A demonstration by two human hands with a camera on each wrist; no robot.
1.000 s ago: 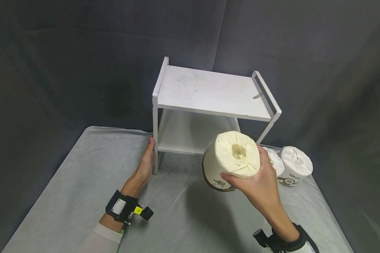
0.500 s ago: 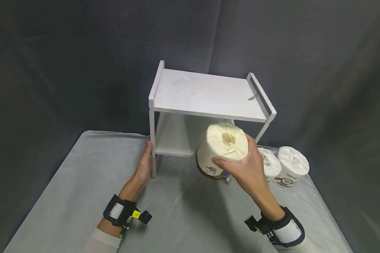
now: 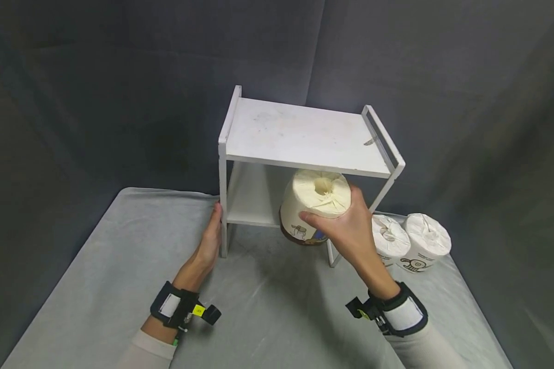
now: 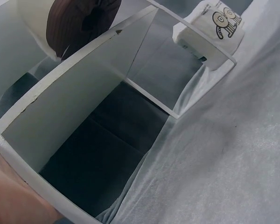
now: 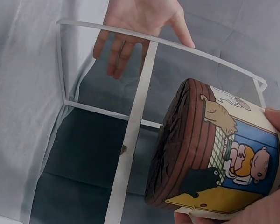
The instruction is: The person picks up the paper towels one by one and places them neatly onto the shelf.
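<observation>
Where crinkled paper [image 3: 320,201] wraps a roll [image 3: 301,204], scuffed shelf [image 3: 300,130]

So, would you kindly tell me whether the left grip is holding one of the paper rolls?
No, the left grip lies against the side of the white rack, while the right grip holds a paper roll.

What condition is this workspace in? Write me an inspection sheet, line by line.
Surface: grey cloth, lightly creased.
Job's things: cream-wrapped roll, held off the cloth at the front opening of the white rack; two white-wrapped rolls stand side by side to the rack's right.
Clutter: nothing seen; only a dark mark on the rack's top board.
Hands: left hand rests against the rack's left side; right hand grips the cream-wrapped roll.
Cables: nothing seen.
Surroundings: dark grey fabric backdrop.
</observation>
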